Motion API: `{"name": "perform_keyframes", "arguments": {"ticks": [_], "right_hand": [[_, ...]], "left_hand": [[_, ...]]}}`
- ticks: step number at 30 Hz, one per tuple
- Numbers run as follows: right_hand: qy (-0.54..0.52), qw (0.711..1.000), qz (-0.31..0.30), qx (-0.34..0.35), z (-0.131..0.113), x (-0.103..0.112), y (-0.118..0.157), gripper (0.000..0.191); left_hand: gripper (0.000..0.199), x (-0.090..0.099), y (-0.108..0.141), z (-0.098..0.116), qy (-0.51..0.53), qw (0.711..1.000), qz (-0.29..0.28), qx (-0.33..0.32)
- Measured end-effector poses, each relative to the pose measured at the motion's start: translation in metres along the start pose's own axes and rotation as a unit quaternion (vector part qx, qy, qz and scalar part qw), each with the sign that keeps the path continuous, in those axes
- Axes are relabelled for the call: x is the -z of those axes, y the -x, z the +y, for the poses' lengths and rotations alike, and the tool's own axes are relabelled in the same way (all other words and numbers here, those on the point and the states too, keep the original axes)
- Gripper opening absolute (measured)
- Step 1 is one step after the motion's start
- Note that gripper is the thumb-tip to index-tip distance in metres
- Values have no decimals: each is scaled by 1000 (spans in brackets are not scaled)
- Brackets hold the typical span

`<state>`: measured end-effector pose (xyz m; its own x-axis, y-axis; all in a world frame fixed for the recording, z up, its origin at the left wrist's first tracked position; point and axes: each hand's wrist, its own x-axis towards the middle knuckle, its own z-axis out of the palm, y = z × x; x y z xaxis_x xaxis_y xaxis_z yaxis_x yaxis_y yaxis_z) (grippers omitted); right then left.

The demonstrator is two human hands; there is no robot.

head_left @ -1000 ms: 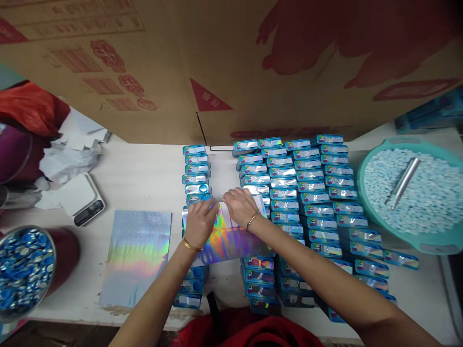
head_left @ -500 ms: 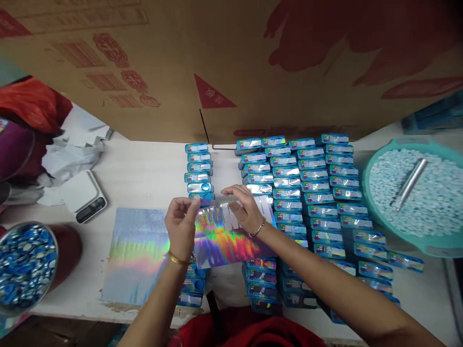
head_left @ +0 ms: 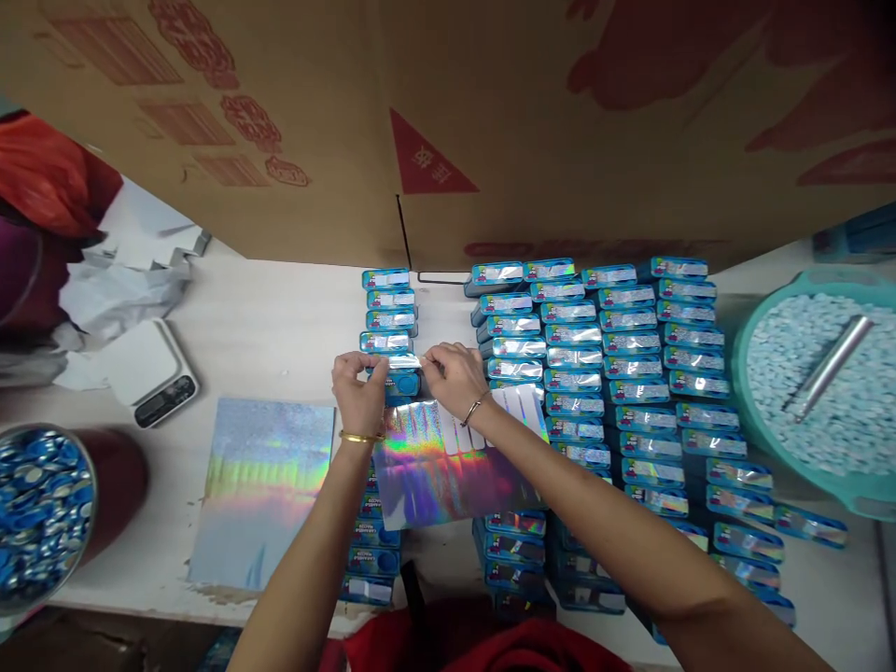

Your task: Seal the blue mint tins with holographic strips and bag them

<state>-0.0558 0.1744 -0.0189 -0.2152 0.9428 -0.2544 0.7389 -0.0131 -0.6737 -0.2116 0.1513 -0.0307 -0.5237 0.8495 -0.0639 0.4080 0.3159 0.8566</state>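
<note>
Sticker moved over tin row; left hand, right hand seemingly pinching its ends.

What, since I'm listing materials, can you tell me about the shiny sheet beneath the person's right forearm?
The shiny sheet looks like thin rectangular foil or film, silvery with rainbow reflections and darker purple toward the near side. Pale strips mark part of its far half. It lies slightly skewed, spanning the gap between blue boxes and seemingly resting on them. The right forearm hides part of it; whether they touch is unclear.
</note>
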Motion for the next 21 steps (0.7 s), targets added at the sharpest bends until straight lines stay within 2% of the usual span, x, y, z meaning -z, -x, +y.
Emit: {"name": "perform_keyframes", "arguments": {"ticks": [6,8,11,14,16,18,19,21], "right_hand": [[32,999,-38,-20,7,-9,-8,20],[31,999,-30,-33,7,-10,-7,16],[28,999,-6,-29,3,-10,1,19],[39,998,-44,-19,-6,-10,8,23],[66,994,-86,-18,-12,-9,8,25],[108,985,-133,-11,-14,-6,8,25],[128,981,-148,-3,-14,-2,9,25],[158,977,-144,21,-12,6,16,30]], "left_hand": [[15,-3,0,-4,-116,993,6,-15],[34,-2,-2,-8,-117,993,9,26],[70,-1,-11,-17,-52,991,-18,124],[91,-2,-22,-25,11,977,-68,203],[96,-1,-27,-27,15,970,-97,221],[95,5,-27,-21,-32,975,-109,190],[90,9,-25,-17,-74,981,-102,149],[68,20,-15,-4,-156,983,-91,17]]}}
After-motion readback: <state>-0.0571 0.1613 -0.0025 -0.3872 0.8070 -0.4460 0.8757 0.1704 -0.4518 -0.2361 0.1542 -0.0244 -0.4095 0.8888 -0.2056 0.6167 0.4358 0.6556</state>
